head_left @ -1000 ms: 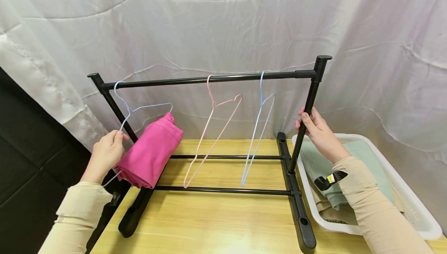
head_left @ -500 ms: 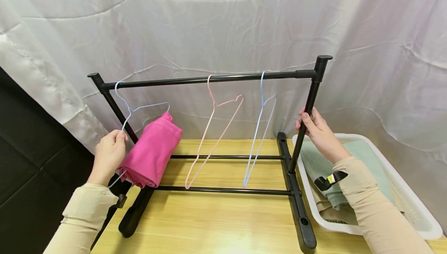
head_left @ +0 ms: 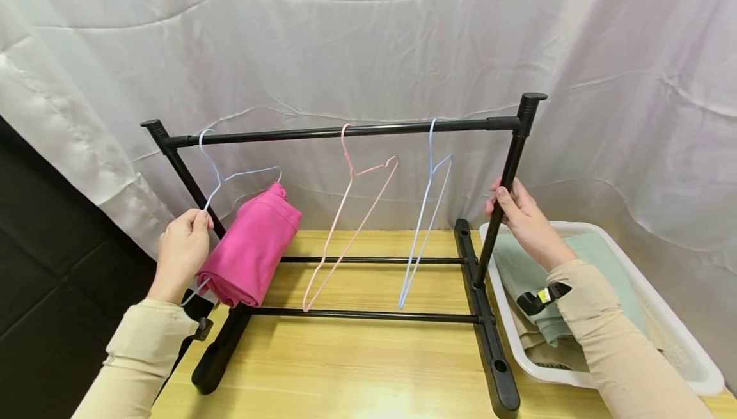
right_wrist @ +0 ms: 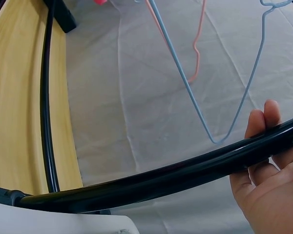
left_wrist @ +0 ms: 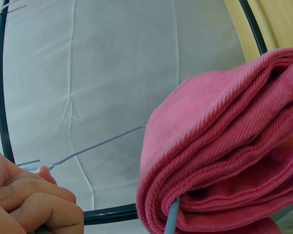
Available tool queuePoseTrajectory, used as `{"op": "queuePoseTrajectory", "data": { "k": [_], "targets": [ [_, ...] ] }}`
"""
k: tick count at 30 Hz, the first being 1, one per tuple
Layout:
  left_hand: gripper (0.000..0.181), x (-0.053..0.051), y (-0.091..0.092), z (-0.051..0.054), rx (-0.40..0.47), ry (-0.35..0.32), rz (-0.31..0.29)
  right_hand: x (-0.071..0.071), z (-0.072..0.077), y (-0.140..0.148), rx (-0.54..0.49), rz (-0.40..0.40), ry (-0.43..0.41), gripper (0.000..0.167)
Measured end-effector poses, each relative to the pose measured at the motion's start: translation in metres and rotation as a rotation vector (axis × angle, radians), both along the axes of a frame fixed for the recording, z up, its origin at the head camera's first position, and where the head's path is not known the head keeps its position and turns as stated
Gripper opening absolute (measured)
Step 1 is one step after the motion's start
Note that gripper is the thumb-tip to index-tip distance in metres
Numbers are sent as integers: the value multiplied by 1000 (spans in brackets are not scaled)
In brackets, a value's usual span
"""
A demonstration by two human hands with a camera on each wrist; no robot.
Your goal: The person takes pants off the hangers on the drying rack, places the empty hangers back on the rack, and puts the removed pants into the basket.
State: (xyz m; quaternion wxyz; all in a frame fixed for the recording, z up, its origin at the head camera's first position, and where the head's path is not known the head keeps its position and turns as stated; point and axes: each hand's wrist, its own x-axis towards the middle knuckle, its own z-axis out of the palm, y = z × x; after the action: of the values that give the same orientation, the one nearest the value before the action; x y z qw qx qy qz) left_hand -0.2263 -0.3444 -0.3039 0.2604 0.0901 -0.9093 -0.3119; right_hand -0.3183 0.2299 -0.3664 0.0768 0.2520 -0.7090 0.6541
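Note:
In the head view my left hand pinches the left side of a light-blue wire hanger, whose hook sits over the top bar near its left end. A folded pink garment, of ribbed cloth in the left wrist view, drapes over this hanger's lower wire. The curled fingers of that hand show beside the garment. My right hand grips the right upright post of the black clothes rack. In the right wrist view, its fingers wrap round the post.
A pink hanger and another blue hanger hang bare from the top bar. Right of the rack stands a white basket with folded green and brown cloth. Beneath is a wooden table, with a pale curtain behind.
The left hanger's hook has slid a little rightward along the bar. My left hand and the pink garment's lower end have shifted slightly right and up. My right hand stays on the post.

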Motion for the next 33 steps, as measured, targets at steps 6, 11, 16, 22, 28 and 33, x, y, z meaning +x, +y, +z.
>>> {"op": "queuePoseTrajectory", "data": {
  "k": [6,11,16,22,28,33],
  "targets": [
    [43,-1,6,3,-19,22,-19,0,0,-2,-3,-5,-4,20],
    [42,-2,12,5,-19,21,-29,0,1,-1,11,-18,-3,23],
    [41,-2,17,8,-25,34,-43,1,2,-1,25,-20,-5,22],
    [41,1,25,13,-21,38,-62,1,1,0,42,-33,-3,22],
    [42,7,32,15,-21,45,-75,2,1,1,36,-37,-3,24],
    [40,12,38,14,-37,65,-88,2,1,0,34,-34,-14,28]
  ]
}}
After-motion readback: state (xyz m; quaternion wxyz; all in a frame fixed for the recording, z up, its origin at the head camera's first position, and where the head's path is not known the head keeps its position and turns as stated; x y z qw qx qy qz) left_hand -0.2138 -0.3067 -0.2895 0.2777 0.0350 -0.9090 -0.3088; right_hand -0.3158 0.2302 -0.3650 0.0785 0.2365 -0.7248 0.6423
